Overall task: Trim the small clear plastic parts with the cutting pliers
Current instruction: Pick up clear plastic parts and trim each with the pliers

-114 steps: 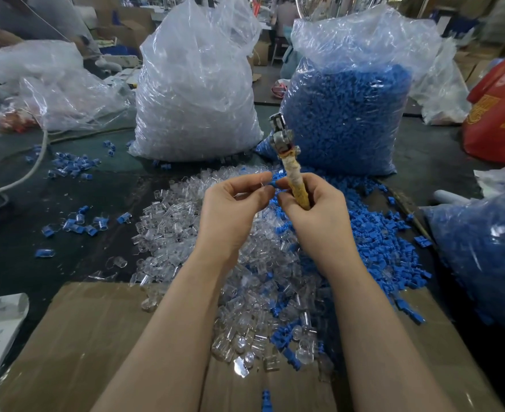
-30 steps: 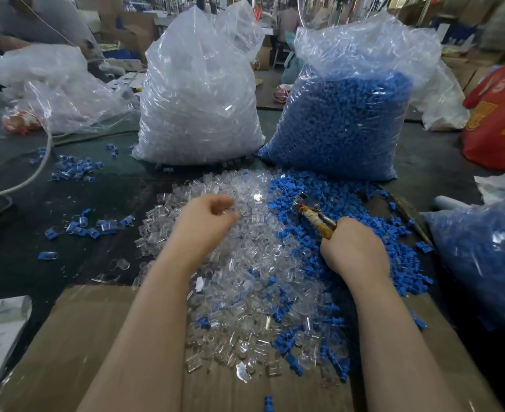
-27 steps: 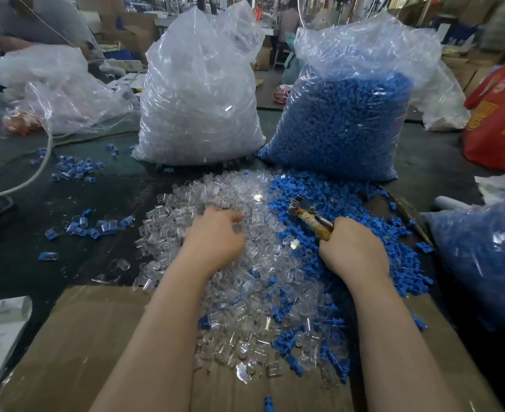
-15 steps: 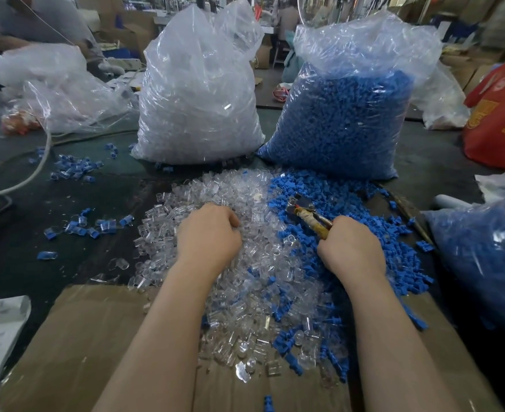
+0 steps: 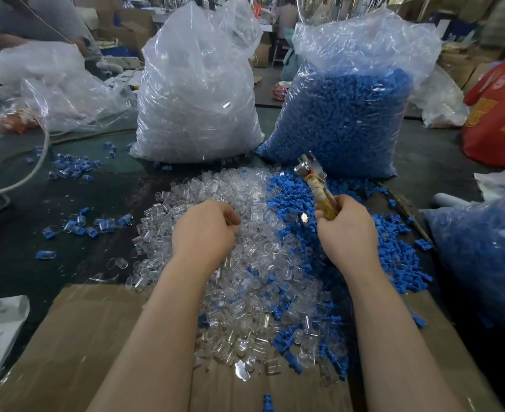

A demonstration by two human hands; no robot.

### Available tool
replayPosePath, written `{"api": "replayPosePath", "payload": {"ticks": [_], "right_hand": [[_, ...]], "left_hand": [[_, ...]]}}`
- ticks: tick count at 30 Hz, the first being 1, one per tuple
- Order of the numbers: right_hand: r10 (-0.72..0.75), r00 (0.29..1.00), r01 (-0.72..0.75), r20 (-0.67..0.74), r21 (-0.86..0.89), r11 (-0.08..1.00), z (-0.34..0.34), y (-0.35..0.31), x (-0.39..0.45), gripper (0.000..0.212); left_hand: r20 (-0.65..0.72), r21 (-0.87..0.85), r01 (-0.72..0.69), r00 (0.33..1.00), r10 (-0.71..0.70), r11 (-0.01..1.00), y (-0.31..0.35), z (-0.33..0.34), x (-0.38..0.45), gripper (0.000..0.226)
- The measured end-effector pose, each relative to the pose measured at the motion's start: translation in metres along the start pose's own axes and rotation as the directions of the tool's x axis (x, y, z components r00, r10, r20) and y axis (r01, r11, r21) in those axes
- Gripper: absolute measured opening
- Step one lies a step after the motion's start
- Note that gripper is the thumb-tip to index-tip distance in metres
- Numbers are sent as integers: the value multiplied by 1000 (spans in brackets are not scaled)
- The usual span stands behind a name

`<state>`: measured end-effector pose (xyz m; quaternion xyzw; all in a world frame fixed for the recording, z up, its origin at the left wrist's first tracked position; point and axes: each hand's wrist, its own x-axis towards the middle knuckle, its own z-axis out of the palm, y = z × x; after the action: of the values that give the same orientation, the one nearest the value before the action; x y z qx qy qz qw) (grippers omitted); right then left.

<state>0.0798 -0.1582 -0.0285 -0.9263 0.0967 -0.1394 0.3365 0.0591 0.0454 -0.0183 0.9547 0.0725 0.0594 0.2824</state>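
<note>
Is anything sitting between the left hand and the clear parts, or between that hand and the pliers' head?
Nothing visible blocks either. The left hand is already down on the pile of clear parts, fingers curled into it. The cutting pliers are raised in the right hand, head up, with only open air above the pile between the hands.

Pretty cramped bench tbh – the heap of clear parts (image 5: pixel 245 248) and the blue parts (image 5: pixel 394 248) fill the middle, with both hands over it; straight behind, the clear bag (image 5: pixel 197 93) and blue bag (image 5: pixel 346 114) stand side by side like a wall, barely a gap between them; another blue bag (image 5: pixel 483 257) blocks the right edge; open dark tabletop (image 5: pixel 22 254) on the left – just scattered blue bits (image 5: pixel 85 226) and a cable (image 5: pixel 34 171); flat cardboard (image 5: pixel 82 337) up front is passable.
</note>
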Motion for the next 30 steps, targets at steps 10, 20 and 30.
{"api": "replayPosePath", "payload": {"ticks": [10, 20, 30], "right_hand": [[-91, 995, 96, -30, 216, 972, -1, -6, -6, 14], [-154, 987, 160, -49, 420, 893, 1, -15, -10, 5], [-230, 970, 234, -75, 519, 822, 0, -20, -14, 6]], "left_hand": [[-21, 38, 49, 999, -48, 998, -1, 2, 3, 12], [144, -916, 164, 986, -80, 365, 18, -6, 1, 6], [232, -965, 223, 972, 46, 140, 26, 1, -3, 27]]}}
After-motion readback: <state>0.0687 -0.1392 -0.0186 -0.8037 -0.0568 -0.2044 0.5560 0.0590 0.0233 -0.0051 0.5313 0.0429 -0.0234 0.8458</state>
